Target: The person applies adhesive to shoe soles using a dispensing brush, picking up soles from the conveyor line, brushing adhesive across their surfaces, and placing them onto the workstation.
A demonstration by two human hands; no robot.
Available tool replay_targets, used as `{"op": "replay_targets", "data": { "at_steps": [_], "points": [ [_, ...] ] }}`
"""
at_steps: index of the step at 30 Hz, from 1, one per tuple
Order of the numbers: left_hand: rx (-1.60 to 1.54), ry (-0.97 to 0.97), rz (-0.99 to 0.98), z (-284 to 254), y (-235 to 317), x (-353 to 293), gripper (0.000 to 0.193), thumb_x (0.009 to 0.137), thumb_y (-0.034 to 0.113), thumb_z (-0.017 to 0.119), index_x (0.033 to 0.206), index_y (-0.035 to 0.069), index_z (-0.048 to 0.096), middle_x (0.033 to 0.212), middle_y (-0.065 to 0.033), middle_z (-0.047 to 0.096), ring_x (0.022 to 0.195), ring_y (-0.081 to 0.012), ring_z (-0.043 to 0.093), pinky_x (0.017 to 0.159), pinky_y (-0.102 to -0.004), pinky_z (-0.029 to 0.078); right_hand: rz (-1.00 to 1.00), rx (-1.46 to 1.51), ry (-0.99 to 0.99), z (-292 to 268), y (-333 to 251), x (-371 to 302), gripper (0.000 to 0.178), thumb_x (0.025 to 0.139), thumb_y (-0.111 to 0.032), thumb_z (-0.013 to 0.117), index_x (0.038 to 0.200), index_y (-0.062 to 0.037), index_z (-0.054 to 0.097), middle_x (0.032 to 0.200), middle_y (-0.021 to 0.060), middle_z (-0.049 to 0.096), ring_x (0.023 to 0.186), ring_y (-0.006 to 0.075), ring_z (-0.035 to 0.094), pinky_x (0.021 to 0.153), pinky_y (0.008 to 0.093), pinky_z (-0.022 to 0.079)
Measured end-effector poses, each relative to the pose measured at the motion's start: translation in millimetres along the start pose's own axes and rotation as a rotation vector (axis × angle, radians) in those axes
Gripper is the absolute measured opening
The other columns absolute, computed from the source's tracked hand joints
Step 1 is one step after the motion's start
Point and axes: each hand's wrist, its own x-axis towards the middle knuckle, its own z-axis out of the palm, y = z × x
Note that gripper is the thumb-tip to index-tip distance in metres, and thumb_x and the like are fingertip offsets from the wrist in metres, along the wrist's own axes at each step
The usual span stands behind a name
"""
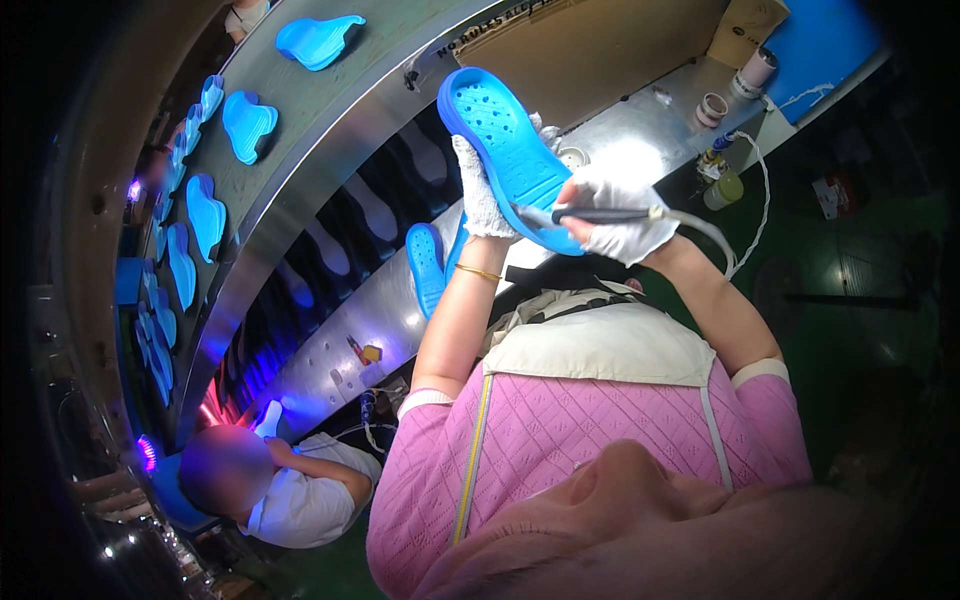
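The left gloved fingers (467,160) are gripping the blue shoe sole (505,140) by its sides, above the bench (645,135) toward its near edge. The right gloved fingers (576,190) are holding a brush-like tool (605,215) at the sole's nearer end. Judging by appearance, light, flexible foam is favouring a side-rim grip.

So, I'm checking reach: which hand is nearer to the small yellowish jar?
Right. The right hand, holding a dark-handled brush, is left of the jar; the left hand is farther left, gripping the blue sole.
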Motion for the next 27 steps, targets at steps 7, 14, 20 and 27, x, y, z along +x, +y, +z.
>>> {"op": "replay_targets", "data": {
  "at_steps": [7,14,20,27],
  "points": [
    [-0.012,-0.015,-0.029,0,11,1,0.09,0.082,0.074,0.042,0.143,0.008,0.034,0.138,-0.019,0.046,0.121,-0.0401,0.048,0.104,-0.0544,0.038,-0.182,-0.244,-0.012,3,1,-9,0.019,0.076,0.0,0.071,0.091,-0.0053,0.061,0.08,0.0054,0.062,0.073,0.0143,0.061,0.066,0.0271,0.049],
    [-0.188,-0.217,-0.034,39,-6,-28,0.102,0.077,0.08,0.042,0.148,0.01,0.025,0.146,-0.0216,0.035,0.13,-0.0372,0.041,0.108,-0.0521,0.034,-0.142,0.04,0.197,-38,-13,2,0.016,0.084,-0.006,0.07,0.096,-0.0005,0.062,0.089,0.0076,0.068,0.076,0.0103,0.063,0.07,0.0227,0.051],
    [0.101,-0.134,0.004,46,-12,-21,0.097,0.08,0.079,0.04,0.148,0.011,0.026,0.146,-0.0187,0.036,0.129,-0.0357,0.043,0.107,-0.0512,0.037,-0.279,-0.002,0.149,-13,-10,-7,0.01,0.084,-0.002,0.066,0.091,-0.0017,0.059,0.082,0.0076,0.065,0.072,0.012,0.064,0.067,0.0235,0.051],
    [0.092,-0.154,0.149,47,-2,-17,0.094,0.081,0.076,0.042,0.147,0.011,0.028,0.146,-0.0186,0.037,0.131,-0.04,0.039,0.111,-0.053,0.03,-0.201,0.07,0.206,0,-3,-8,0.016,0.085,0.001,0.066,0.099,-0.0011,0.06,0.09,0.008,0.065,0.075,0.011,0.062,0.068,0.024,0.051]
  ]
}}
